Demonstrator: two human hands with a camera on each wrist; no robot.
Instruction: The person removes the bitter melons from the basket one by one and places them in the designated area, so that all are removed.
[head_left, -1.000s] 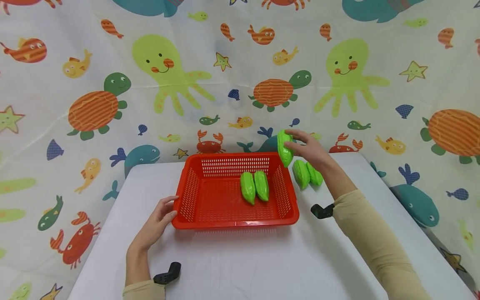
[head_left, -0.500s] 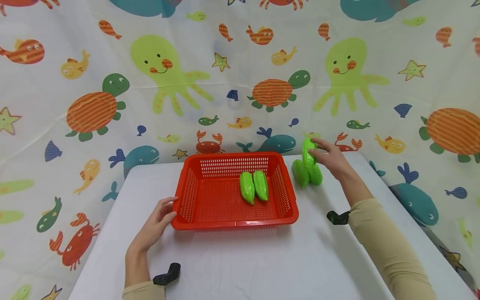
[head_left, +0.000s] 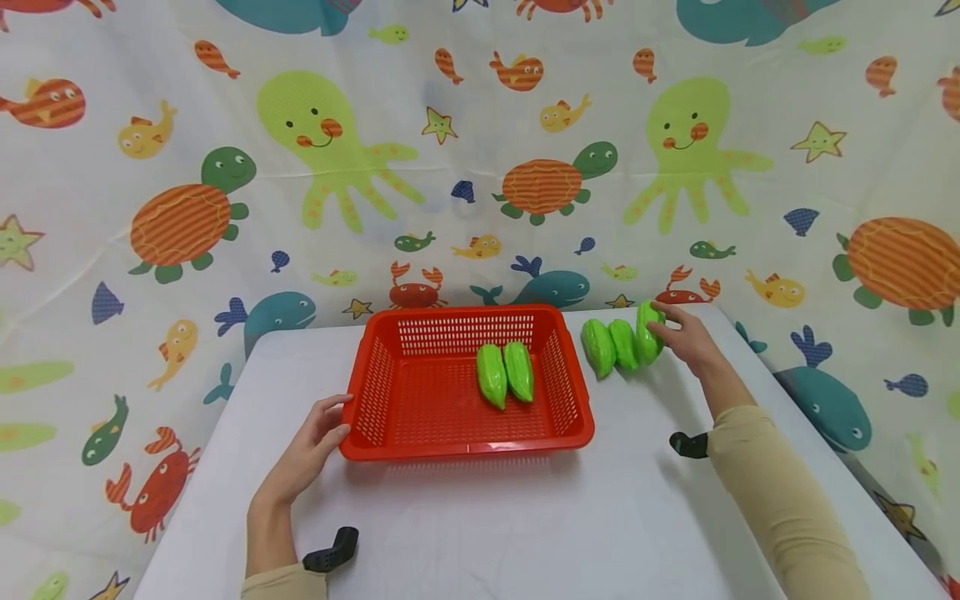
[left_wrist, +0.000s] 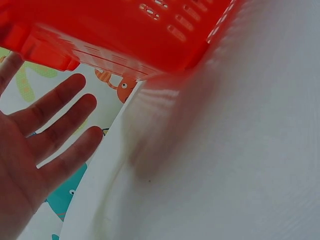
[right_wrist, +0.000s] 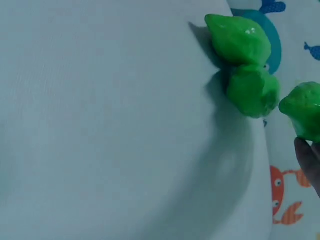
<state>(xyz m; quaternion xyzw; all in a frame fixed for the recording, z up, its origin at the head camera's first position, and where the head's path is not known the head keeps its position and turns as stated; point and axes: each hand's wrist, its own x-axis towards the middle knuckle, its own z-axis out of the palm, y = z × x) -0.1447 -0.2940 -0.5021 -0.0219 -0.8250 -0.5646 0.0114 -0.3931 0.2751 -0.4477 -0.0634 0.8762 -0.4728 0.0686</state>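
My right hand [head_left: 688, 340] pinches a green ridged fruit [head_left: 647, 335] with a pointed tip, upright behind the basket's right side. In the right wrist view this fruit [right_wrist: 306, 109] sits above the fingers [right_wrist: 307, 162] at the right edge. Two similar green fruits, a left one [head_left: 598, 347] and a right one [head_left: 622, 343], lie side by side on the table just left of it. My left hand [head_left: 306, 450] rests at the left side of the red basket [head_left: 468, 450], fingertips right at its rim. Its fingers [left_wrist: 57, 135] are spread and straight in the left wrist view.
Inside the basket, two more green fruits [head_left: 504, 375] lie together toward the right. The white table [head_left: 480, 533] ends at the back against a curtain [head_left: 480, 108] printed with sea animals. Small black devices [head_left: 332, 550] are worn at both wrists.
My right hand has carried the green fruit from over the basket's right rim to the right and down, past the two on the table. The left hand has stayed at the basket.
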